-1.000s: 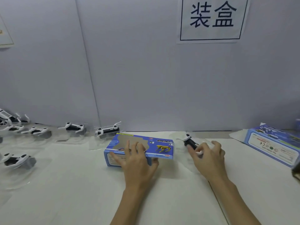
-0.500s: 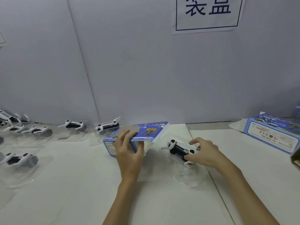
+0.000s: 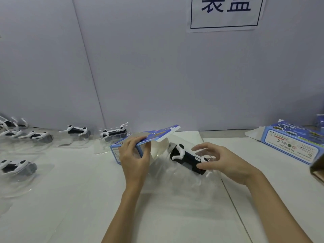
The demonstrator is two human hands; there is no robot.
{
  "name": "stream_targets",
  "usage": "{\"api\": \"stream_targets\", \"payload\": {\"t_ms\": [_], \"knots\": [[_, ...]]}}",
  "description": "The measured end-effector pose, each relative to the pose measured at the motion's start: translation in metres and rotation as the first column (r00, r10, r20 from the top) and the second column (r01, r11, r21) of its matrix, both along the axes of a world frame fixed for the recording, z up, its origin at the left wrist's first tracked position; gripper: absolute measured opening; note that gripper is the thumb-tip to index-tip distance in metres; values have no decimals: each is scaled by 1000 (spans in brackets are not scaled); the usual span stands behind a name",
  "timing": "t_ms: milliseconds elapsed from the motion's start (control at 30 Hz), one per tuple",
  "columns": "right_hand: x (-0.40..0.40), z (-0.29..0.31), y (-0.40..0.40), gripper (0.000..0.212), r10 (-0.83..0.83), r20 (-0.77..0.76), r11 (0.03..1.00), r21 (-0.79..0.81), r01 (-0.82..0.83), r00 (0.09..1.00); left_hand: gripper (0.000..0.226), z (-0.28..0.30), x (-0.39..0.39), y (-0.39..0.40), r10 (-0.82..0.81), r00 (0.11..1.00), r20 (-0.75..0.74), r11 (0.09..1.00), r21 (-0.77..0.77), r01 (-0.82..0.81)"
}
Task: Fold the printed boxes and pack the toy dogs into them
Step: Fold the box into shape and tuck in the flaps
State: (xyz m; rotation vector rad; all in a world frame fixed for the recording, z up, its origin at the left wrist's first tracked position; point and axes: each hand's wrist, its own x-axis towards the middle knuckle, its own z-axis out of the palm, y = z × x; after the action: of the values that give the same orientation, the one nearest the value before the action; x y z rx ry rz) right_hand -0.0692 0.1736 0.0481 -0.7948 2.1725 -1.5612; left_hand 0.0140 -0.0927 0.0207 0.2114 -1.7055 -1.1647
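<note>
- Left hand (image 3: 135,156) grips the near end of a blue printed cardboard box (image 3: 140,140) at table centre; fingers curl over the top panel, thumb sits under the edge on the open side.
- Box is tilted, its right end lifted off the table; top panel w/ a white edge strip juts up and to the right, white inner flap shows below it.
- Right hand (image 3: 222,159) holds a black-and-white plastic toy dog (image 3: 186,156) sealed in a clear plastic blister sleeve (image 3: 177,172); thumb and fingers are curled around the dog's rear end, index finger partly raised above it.
- Dog lies on its side just right of the box's open end, head end toward the opening; whether it touches the flap can't be told.
- Sleeve spreads crumpled over the white table (image 3: 87,199) below and between both hands.
- Behind the box, near the grey wall (image 3: 157,76), 2 more black-and-white toy dogs in clear sleeves: one just beside the box's far-left corner (image 3: 114,133), another further left (image 3: 76,130).
- More sleeved dogs at far left: a group by the wall (image 3: 35,135), one nearer the front edge (image 3: 16,166).
- At right, well apart from the hands, a second blue printed box (image 3: 291,146) lies flat w/ a white label side facing up.
- Brown cardboard corner (image 3: 317,168) pokes in at the right edge.
- White paper sign w/ dark characters (image 3: 224,13) hangs on the wall, top cut off by the frame.
</note>
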Motion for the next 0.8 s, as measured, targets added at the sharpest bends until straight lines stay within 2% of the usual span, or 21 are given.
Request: {"api": "stream_targets", "payload": {"t_ms": [167,333,667,800], "knots": [[0,-5,-8,49,-71,98,976,-198,89,993,21,3,4,-2,-29,1000,10,999,31,29],[1,-11,-21,45,-179,46,951,-246,185,983,36,4,7,1,-78,996,34,997,-3,78],[3,-23,-43,62,-259,-142,964,-91,248,955,31,-1,7,5,-37,996,86,991,-121,47],[1,-27,-49,50,-253,-239,965,0,261,937,40,-5,7,12,-83,983,164,965,-235,121]]}}
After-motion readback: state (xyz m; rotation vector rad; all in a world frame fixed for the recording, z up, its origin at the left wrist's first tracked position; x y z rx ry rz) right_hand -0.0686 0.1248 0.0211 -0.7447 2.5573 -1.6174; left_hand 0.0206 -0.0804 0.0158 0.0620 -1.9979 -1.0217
